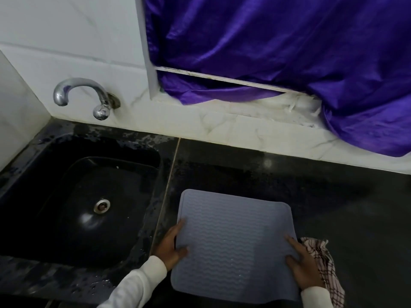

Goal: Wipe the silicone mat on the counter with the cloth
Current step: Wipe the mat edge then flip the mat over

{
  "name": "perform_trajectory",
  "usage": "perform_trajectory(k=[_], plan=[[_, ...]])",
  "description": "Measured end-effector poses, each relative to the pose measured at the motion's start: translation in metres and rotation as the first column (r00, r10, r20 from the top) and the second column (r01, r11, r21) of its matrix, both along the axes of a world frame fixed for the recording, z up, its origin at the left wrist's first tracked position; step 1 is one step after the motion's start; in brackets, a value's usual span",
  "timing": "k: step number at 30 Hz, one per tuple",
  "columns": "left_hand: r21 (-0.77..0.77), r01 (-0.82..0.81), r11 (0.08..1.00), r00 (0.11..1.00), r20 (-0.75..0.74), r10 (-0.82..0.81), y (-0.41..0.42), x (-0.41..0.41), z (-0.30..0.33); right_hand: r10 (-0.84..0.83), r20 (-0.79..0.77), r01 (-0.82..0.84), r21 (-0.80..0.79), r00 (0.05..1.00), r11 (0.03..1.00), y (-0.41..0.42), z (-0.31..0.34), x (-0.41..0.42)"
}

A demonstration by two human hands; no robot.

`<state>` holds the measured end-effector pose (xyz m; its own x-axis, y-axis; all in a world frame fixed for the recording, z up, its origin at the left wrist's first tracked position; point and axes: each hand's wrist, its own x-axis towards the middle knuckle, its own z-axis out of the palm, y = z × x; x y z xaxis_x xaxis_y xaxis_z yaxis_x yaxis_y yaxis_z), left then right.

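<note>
Hands, two, grip one mat (233,236) by its edges (one cloth (322,258) beside); left hand (171,247); right hand (302,265).

The person wears a long-sleeved white top. The left sleeve (138,283) is plain white, of soft, slightly ribbed-looking fabric, ending in a snug cuff at the wrist. The right sleeve (315,297) shows only its white cuff. Both hands, the left hand (171,247) and the right hand (303,266), are bare.
</note>
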<state>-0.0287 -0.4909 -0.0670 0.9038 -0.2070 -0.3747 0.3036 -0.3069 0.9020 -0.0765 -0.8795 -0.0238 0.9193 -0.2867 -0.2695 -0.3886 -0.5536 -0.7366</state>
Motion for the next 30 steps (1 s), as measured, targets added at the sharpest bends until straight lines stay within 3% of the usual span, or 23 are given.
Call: perform_trajectory(k=[4,13,22,30], plan=[[-0.216,-0.134,0.967,0.986,-0.123,0.109,-0.002,0.001,0.026,-0.077,0.057,0.070,0.121,0.995,0.990,0.012,0.032,0.005],[-0.469,-0.247,0.848,0.969,-0.139,0.206,-0.001,0.030,0.078,-0.100,0.131,0.036,0.421,0.986,0.906,0.024,0.094,0.037],[-0.565,-0.312,0.763,0.949,-0.144,0.282,0.028,0.093,0.119,-0.164,0.188,0.029,0.569,0.968,0.822,0.025,0.124,0.101],[-0.498,-0.336,0.799,0.939,-0.112,0.325,0.026,0.179,0.124,-0.198,0.143,0.055,0.659,0.970,0.750,0.029,0.098,0.190]])
